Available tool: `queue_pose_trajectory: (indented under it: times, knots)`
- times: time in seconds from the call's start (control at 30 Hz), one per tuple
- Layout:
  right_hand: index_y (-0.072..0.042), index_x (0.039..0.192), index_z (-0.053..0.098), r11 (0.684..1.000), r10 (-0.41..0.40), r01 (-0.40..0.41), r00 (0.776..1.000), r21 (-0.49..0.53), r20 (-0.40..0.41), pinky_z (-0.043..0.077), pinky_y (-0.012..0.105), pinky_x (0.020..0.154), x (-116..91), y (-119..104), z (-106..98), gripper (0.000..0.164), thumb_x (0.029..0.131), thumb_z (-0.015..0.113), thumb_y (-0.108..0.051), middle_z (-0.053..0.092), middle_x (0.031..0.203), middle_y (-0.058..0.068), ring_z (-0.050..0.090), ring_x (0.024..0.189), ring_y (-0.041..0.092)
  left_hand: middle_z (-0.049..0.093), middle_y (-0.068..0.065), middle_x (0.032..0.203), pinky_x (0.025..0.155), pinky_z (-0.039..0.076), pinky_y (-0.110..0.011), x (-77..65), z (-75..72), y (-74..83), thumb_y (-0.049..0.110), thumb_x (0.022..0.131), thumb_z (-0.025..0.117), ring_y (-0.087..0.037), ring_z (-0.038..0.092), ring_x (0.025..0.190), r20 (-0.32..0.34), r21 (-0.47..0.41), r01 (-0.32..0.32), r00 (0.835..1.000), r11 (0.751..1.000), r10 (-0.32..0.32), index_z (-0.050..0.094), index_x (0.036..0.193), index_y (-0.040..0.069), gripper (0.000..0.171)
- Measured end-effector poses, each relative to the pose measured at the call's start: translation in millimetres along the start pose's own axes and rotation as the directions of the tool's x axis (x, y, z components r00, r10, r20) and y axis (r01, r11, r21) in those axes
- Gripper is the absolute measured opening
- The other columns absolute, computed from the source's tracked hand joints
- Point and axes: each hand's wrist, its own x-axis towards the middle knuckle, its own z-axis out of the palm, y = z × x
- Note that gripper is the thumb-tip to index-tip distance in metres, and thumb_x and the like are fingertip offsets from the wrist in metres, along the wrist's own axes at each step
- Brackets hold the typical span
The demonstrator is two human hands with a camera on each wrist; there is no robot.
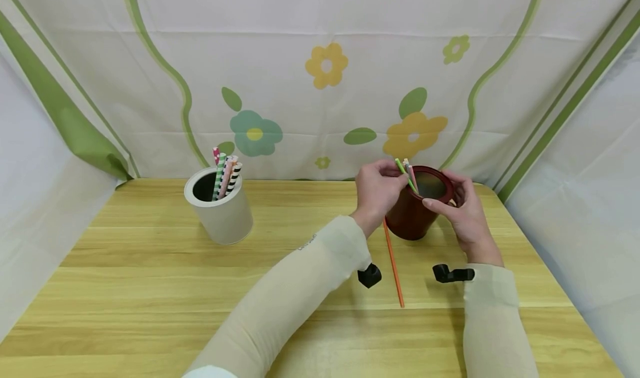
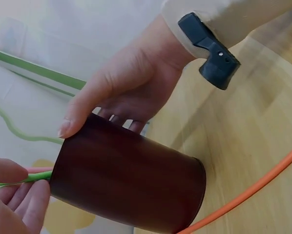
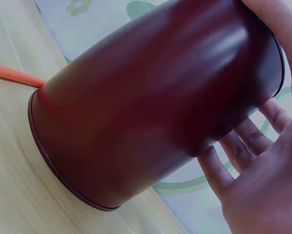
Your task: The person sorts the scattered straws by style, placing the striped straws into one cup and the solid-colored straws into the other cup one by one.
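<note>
Toward the back right of the table stands a dark red cylindrical cup (image 1: 412, 218). My left hand (image 1: 378, 193) is at its left rim, pinching a thin green straw (image 1: 399, 165) between thumb and fingers. A pink straw (image 1: 412, 173) and other straw tips show beside the green one, inside the cup. My right hand (image 1: 469, 218) holds the cup from the right, thumb at the near rim and fingers round the far side, as the right wrist view also shows. An orange straw (image 1: 394, 264) lies on the table, its far end by the cup's base.
A white cup (image 1: 229, 218) holding several patterned paper straws (image 1: 228, 177) stands at the back left. Behind the wooden table (image 1: 150, 289) hangs a flowered curtain (image 1: 280, 89), with pale cloth at both sides.
</note>
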Motion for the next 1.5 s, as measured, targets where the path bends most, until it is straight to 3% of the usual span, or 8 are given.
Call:
queue_pose_trajectory:
  times: [0.17,0.6,1.03,1.13,1.27,1.33,1.4,1.5]
  knots:
    - [-0.011,0.143,0.038,1.0,0.001,-0.001,1.0,-0.003,-0.001,0.042,0.018,0.086,0,1,0,0.074,0.08,0.076,0.001,0.051,0.133,-0.001,0.046,0.118,0.012,0.069,0.002,0.078,0.063,0.056,-0.02,0.6,1.4,3.4,0.006,0.079,0.079,-0.006,0.066,0.07,0.005,-0.017,0.049,0.999,0.999,-0.049,0.074,0.09,0.008,0.013]
    - [-0.012,0.143,0.037,1.0,0.001,-0.001,1.0,0.008,0.002,0.041,0.019,0.086,1,2,-1,0.075,0.08,0.076,0.001,0.05,0.134,-0.001,0.046,0.118,0.012,0.07,0.001,0.076,0.064,0.056,-0.022,-0.8,1.3,6.3,0.001,0.076,0.08,-0.007,0.066,0.069,-0.032,-0.105,0.105,0.994,0.989,-0.109,0.074,0.089,0.005,0.016]
    - [-0.013,0.143,0.038,1.0,0.006,-0.006,1.0,0.009,-0.003,0.04,0.019,0.086,0,2,-1,0.074,0.08,0.076,0.001,0.051,0.133,-0.002,0.046,0.118,0.011,0.069,0.002,0.08,0.07,0.055,-0.024,-2.8,-9.4,3.0,0.001,0.076,0.08,-0.008,0.064,0.074,0.008,-0.05,0.14,0.99,0.989,-0.139,0.072,0.09,0.009,0.018]
    - [-0.013,0.143,0.038,1.0,0.005,-0.005,1.0,0.01,0.0,0.04,0.02,0.086,1,2,-1,0.074,0.08,0.076,0.002,0.051,0.133,-0.002,0.046,0.118,0.011,0.068,0.001,0.08,0.071,0.054,-0.028,-4.3,-15.5,-2.1,0.003,0.076,0.078,-0.011,0.065,0.073,0.038,0.022,0.225,0.974,0.974,-0.225,0.07,0.089,0.01,0.017]
    - [-0.013,0.143,0.039,1.0,0.0,-0.001,1.0,0.016,0.001,0.041,0.02,0.086,1,2,-1,0.074,0.08,0.076,0.002,0.051,0.133,-0.002,0.046,0.118,0.012,0.066,-0.001,0.082,0.075,0.055,-0.033,-7.0,-24.3,-14.7,0.007,0.077,0.079,-0.019,0.07,0.078,0.097,0.102,0.387,0.913,0.916,-0.396,0.067,0.085,0.011,0.016]
    - [-0.012,0.143,0.039,1.0,-0.001,0.001,1.0,0.019,0.002,0.041,0.02,0.086,0,2,-1,0.074,0.08,0.075,0.003,0.051,0.133,-0.002,0.046,0.118,0.012,0.066,-0.002,0.084,0.079,0.056,-0.036,-7.7,-27.7,-23.1,0.009,0.078,0.08,-0.023,0.071,0.083,0.116,0.105,0.429,0.891,0.897,-0.439,0.065,0.084,0.011,0.016]
    - [-0.012,0.142,0.039,1.0,-0.001,0.001,1.0,0.022,0.002,0.041,0.02,0.086,0,2,-1,0.074,0.08,0.075,0.003,0.051,0.133,-0.002,0.046,0.118,0.012,0.066,-0.003,0.086,0.083,0.056,-0.039,-7.7,-30.6,-31.9,0.01,0.079,0.08,-0.024,0.071,0.085,0.123,0.099,0.435,0.887,0.895,-0.445,0.066,0.083,0.01,0.015]
    - [-0.012,0.142,0.039,1.0,-0.003,0.003,1.0,0.028,0.003,0.041,0.02,0.086,0,3,0,0.073,0.08,0.075,0.003,0.052,0.132,-0.002,0.046,0.117,0.012,0.067,-0.002,0.087,0.088,0.054,-0.043,-7.5,-33.2,-44.1,0.012,0.08,0.079,-0.023,0.07,0.085,0.131,0.091,0.417,0.895,0.904,-0.426,0.068,0.083,0.009,0.012]
